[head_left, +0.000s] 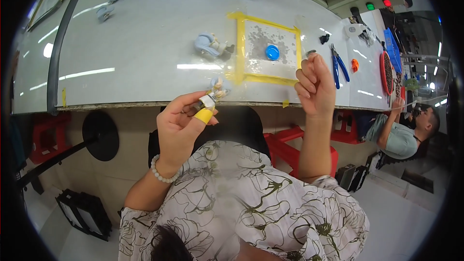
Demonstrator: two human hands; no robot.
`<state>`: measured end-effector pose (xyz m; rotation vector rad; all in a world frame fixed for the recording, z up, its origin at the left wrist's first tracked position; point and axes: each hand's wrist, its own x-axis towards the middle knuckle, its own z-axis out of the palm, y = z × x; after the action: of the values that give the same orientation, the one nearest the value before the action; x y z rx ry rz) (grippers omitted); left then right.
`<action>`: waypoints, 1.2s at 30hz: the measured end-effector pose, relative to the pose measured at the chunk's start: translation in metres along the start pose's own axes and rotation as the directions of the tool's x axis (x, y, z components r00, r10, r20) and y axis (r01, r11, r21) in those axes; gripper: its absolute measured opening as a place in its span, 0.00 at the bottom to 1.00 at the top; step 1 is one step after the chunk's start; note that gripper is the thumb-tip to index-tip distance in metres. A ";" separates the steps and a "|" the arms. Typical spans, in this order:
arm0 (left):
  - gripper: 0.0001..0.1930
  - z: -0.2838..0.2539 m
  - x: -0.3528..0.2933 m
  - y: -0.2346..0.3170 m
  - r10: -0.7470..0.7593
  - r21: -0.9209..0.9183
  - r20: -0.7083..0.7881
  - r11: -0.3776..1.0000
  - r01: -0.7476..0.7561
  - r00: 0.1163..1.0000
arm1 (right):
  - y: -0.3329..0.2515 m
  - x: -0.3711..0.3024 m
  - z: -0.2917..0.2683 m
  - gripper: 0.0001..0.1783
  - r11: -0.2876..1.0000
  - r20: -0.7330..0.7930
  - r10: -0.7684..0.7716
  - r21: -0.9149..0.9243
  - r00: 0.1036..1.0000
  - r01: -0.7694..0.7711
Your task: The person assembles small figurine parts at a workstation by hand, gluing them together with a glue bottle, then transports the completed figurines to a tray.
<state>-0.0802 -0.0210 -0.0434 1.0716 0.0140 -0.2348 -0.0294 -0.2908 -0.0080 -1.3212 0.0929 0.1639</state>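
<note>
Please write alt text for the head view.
A person's left hand holds a figurine at a white table; the curled right hand is near a yellow tape frame around a round blue object. Pliers lie further right.

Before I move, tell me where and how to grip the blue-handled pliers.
Probably by both blue handles, right hand coming from the near side: the pliers lie with handles spread toward you, metal tip pointing away.

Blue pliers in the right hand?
No, the blue pliers lie on the table, to the right of the right hand.
</note>
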 end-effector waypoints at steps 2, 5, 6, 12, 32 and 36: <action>0.16 0.002 0.000 -0.003 0.004 0.001 0.019 1.000 -0.004 1.000 | 0.016 -0.002 -0.005 0.08 0.576 0.078 0.117 0.807 0.990 -0.132; 0.16 0.005 -0.001 -0.003 -0.018 -0.002 0.013 1.000 0.018 1.000 | 0.013 -0.002 0.000 0.09 0.700 -0.019 0.154 0.707 0.988 -0.095; 0.16 0.006 -0.002 -0.003 -0.023 0.013 0.007 1.000 0.023 1.000 | 0.005 -0.002 0.003 0.08 0.835 -0.127 0.150 0.547 0.981 -0.057; 0.16 0.010 -0.001 -0.007 -0.008 0.027 -0.017 1.000 0.009 1.000 | -0.021 0.025 0.010 0.08 0.409 0.112 -0.440 -0.858 0.891 0.310; 0.20 0.024 -0.007 -0.009 0.090 0.260 0.044 0.961 -0.098 0.995 | 0.043 -0.031 0.065 0.22 0.956 0.179 -0.063 -0.271 0.982 0.111; 0.21 0.023 -0.007 -0.013 0.150 0.335 0.062 0.928 -0.162 0.987 | 0.045 -0.031 0.064 0.20 0.950 0.193 -0.069 -0.286 0.979 0.123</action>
<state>-0.0918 -0.0457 -0.0431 1.4058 -0.1482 -0.1133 -0.0688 -0.2198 -0.0300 -1.6004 -0.1573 0.2206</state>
